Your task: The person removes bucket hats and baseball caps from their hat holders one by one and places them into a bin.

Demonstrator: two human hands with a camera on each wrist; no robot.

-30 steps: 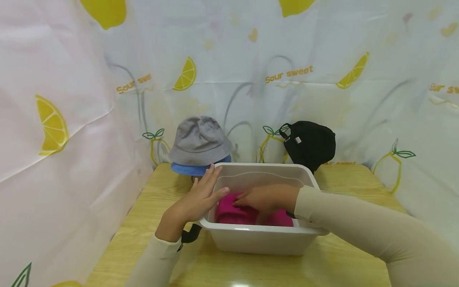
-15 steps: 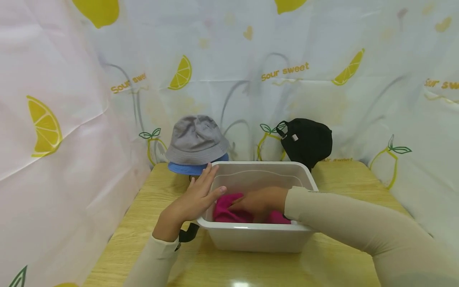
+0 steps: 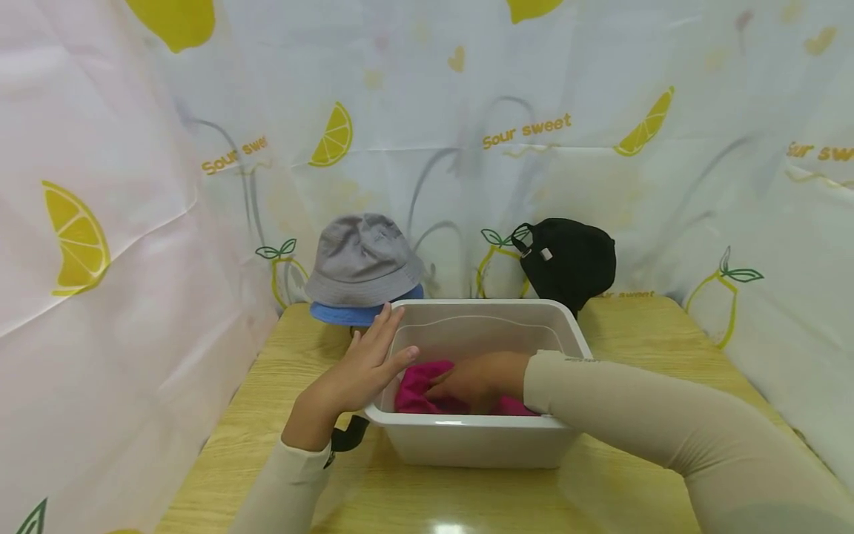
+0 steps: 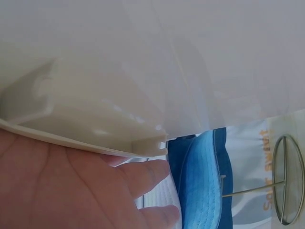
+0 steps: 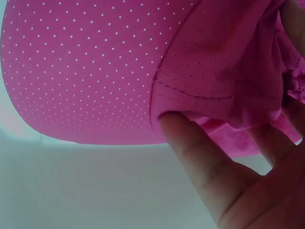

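Observation:
My left hand [image 3: 353, 377] rests with straight fingers on the left rim of a white plastic bin [image 3: 480, 420]. In the left wrist view its palm lies along the bin's lip. Down inside the bin, my right hand [image 3: 475, 380] grips a bright pink cap [image 3: 411, 391]. The right wrist view shows the cap's perforated brim [image 5: 90, 71], with one finger [image 5: 195, 152] tucked at the seam where brim meets crown. Other fingers are partly hidden by the folded crown fabric.
Behind the bin at left, a grey bucket hat [image 3: 365, 259] sits over a blue hat [image 3: 340, 314] on a stand. A black cap [image 3: 577, 259] hangs at back right. A lemon-print curtain [image 3: 427, 89] surrounds the wooden table [image 3: 440, 493].
The pink cap has become more crumpled under my right hand, which shifted slightly left and deeper in the bin. The left hand stays on the rim. The head view drifts a little.

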